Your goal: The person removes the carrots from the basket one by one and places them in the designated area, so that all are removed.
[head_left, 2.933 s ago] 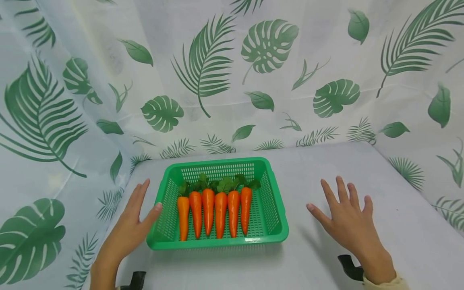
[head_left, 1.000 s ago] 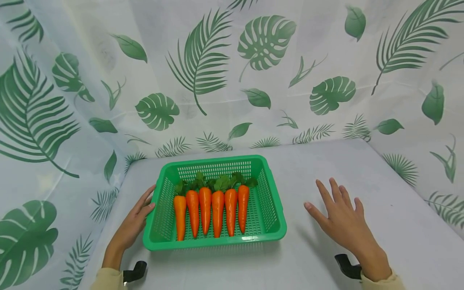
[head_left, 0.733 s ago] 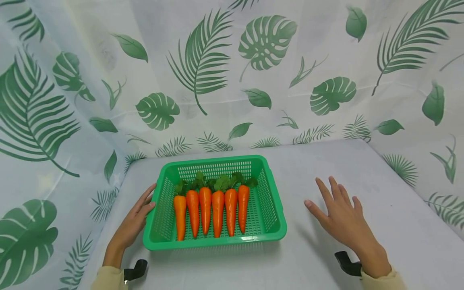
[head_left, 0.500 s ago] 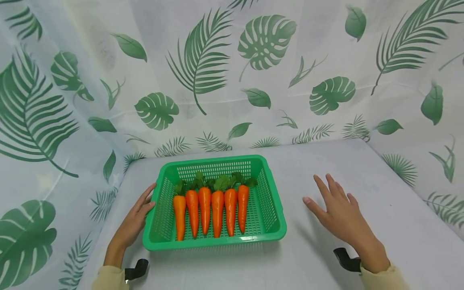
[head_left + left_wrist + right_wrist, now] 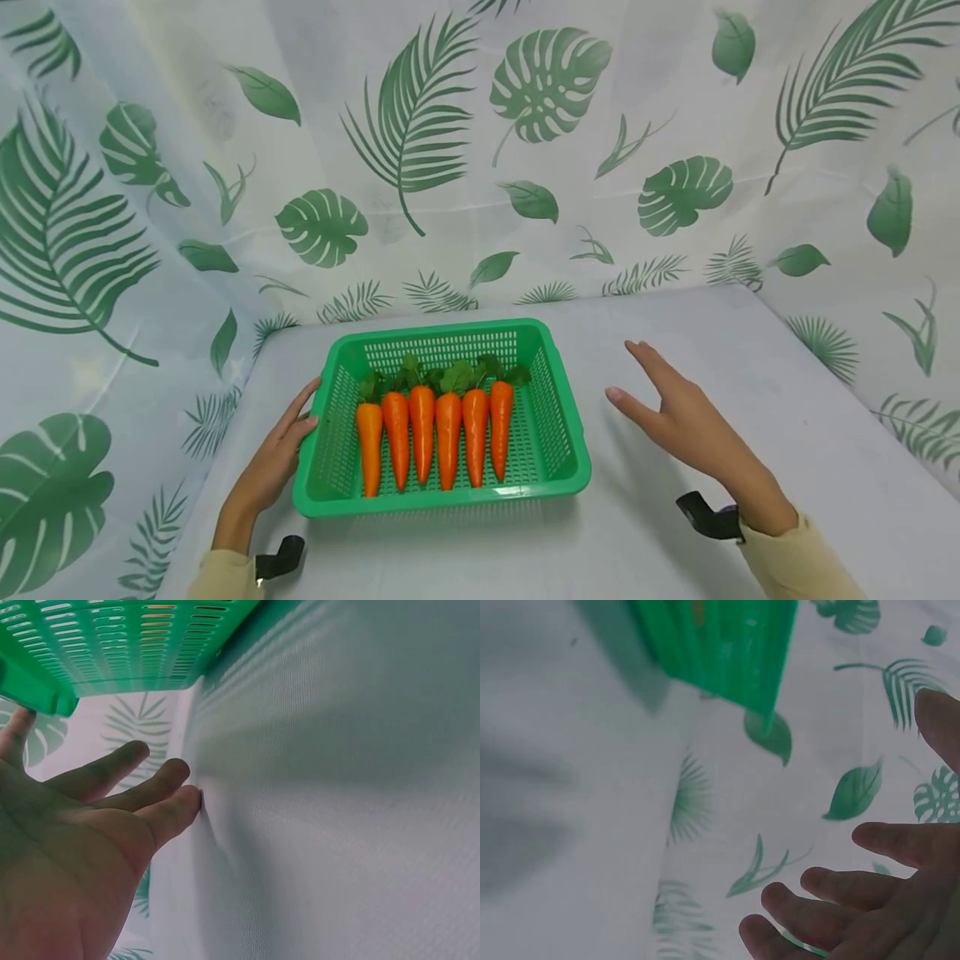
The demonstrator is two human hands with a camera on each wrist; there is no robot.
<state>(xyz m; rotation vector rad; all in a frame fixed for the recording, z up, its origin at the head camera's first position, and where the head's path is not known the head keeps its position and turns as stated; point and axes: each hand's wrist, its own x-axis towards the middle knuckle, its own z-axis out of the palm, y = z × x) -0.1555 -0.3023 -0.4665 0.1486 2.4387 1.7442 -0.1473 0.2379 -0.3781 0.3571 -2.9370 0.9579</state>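
A green slotted basket (image 5: pixel 570 467) sits on the white table and holds several orange carrots (image 5: pixel 448 427) with green tops, laid side by side. My left hand (image 5: pixel 279 450) lies against the basket's left wall, fingers straight, thumb at the rim. In the left wrist view my left hand (image 5: pixel 90 825) shows loosely spread fingers under the basket's edge (image 5: pixel 45 690). My right hand (image 5: pixel 671 408) hovers to the right of the basket with fingers extended, holding nothing. The right wrist view shows my right hand's fingertips (image 5: pixel 832 892) spread, with the basket (image 5: pixel 720 637) beyond them.
A leaf-printed white curtain (image 5: pixel 480 150) closes off the back and both sides of the table (image 5: pixel 787 433). Black wrist-camera mounts show at the left wrist (image 5: pixel 279 557) and the right wrist (image 5: pixel 705 515).
My right hand has lifted and moved left toward the basket over the last second. My left hand has stayed against the basket's left side since settling there from a raised pose.
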